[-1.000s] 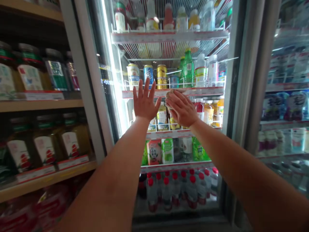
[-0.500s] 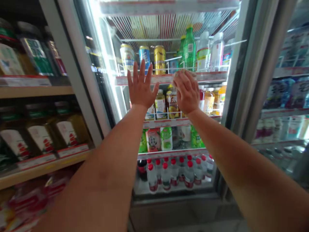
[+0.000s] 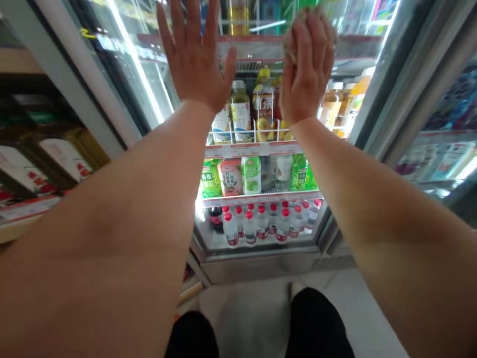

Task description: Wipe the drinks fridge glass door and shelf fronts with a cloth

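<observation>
My left hand (image 3: 196, 57) is flat against the glass door (image 3: 156, 89) of a drinks fridge, fingers spread and holding nothing. My right hand (image 3: 307, 69) presses a small beige cloth (image 3: 292, 37) against the same glass, a little to the right; only the cloth's edge shows above and beside my fingers. Behind the glass are shelves of drink bottles (image 3: 240, 112) and, lower down, red-capped water bottles (image 3: 257, 223).
Wooden shelves with large jars (image 3: 55, 159) stand to the left. A second fridge door (image 3: 443, 149) is on the right. The fridge's metal base (image 3: 261, 266) meets a pale floor, and my dark-trousered legs (image 3: 316, 325) show at the bottom.
The view has tipped downward, so both hands now sit near the top of the picture and the floor and my legs appear. My right hand has turned upright on the cloth.
</observation>
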Available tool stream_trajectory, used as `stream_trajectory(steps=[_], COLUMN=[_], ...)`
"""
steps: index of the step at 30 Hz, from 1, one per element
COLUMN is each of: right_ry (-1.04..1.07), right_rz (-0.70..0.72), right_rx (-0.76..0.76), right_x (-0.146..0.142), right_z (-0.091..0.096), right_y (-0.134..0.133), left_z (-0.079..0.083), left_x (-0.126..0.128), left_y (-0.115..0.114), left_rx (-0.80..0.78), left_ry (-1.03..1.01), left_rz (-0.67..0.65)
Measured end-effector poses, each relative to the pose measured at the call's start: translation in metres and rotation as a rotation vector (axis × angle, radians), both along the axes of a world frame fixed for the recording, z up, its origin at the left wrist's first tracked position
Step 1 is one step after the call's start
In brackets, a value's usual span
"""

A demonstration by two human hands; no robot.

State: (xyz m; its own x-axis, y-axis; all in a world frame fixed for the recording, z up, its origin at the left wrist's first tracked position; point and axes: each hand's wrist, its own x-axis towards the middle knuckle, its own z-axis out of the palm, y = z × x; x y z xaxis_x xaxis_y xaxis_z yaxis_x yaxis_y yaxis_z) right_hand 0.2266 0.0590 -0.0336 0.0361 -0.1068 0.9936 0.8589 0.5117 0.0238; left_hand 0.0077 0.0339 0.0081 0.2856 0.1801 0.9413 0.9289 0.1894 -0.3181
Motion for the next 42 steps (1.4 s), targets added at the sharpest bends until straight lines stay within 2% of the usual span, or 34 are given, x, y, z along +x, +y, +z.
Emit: stream_trajectory(steps=[2, 5, 7, 10, 11, 16, 17, 21, 22, 24, 27, 28, 32, 33, 34, 37, 38, 39, 42], right_ry=[-0.138, -0.494, -0.486, -0.193, -0.171, -0.597, -0.571, -0.139, -0.091, -0.194, -0.518, -0.525, -0.064, -0.027, -0.071, -0.409, -0.458, -0.441, -0.176], right_rz=[-0.023, 0.000, 0.024, 0.033, 0.031, -0.003, -0.004, 0.027, 0.029, 0.021, 0.018, 0.022, 0.043, 0.054, 0.074, 0.141, 0.138, 0.119, 0.043], right_rx=[0.028, 0.061, 0.073, 0.055, 0.034, 0.005, 0.015, 0.038, 0.036, 0.016, 0.021, 0.026, 0.021, 0.011, 0.004, -0.038, -0.051, -0.067, -0.101], right_x=[0.001, 0.002, 0.001, 0.001, 0.002, 0.003, 0.002, -0.002, -0.002, -0.002, -0.001, -0.001, -0.002, -0.002, -0.002, -0.001, -0.001, -0.002, -0.005], right_z=[-0.004, -0.010, -0.010, -0.007, -0.007, -0.013, -0.013, -0.012, -0.012, -0.013, -0.017, -0.017, -0.016, -0.016, -0.017, -0.020, -0.021, -0.021, -0.020], right_y=[-0.002, -0.003, -0.001, 0.002, 0.002, -0.003, -0.003, -0.002, -0.002, -0.003, -0.002, -0.001, 0.002, 0.002, 0.002, -0.003, -0.005, -0.007, -0.011], left_z=[0.002, 0.007, 0.011, 0.013, 0.013, 0.012, 0.012, 0.011, 0.011, 0.011, 0.012, 0.012, 0.012, 0.012, 0.011, 0.011, 0.011, 0.011, 0.012], left_x=[0.006, 0.019, 0.026, 0.029, 0.027, 0.018, 0.016, 0.018, 0.019, 0.023, 0.028, 0.028, 0.027, 0.026, 0.026, 0.024, 0.024, 0.024, 0.023], left_y=[-0.005, -0.008, -0.005, 0.003, 0.007, 0.019, 0.020, 0.015, 0.012, 0.006, -0.001, -0.002, -0.001, 0.001, 0.002, 0.004, 0.005, 0.005, 0.006], left_rx=[-0.111, -0.256, -0.289, -0.261, -0.248, -0.145, -0.131, -0.146, -0.155, -0.186, -0.239, -0.253, -0.218, -0.200, -0.182, -0.156, -0.154, -0.150, -0.139], left_ry=[-0.048, -0.247, -0.352, -0.384, -0.378, -0.327, -0.316, -0.321, -0.316, -0.332, -0.384, -0.398, -0.358, -0.347, -0.336, -0.332, -0.333, -0.331, -0.325], left_rz=[-0.023, 0.008, 0.052, 0.065, 0.060, -0.006, -0.008, 0.055, 0.071, 0.097, 0.122, 0.127, 0.122, 0.114, 0.103, 0.076, 0.072, 0.072, 0.075])
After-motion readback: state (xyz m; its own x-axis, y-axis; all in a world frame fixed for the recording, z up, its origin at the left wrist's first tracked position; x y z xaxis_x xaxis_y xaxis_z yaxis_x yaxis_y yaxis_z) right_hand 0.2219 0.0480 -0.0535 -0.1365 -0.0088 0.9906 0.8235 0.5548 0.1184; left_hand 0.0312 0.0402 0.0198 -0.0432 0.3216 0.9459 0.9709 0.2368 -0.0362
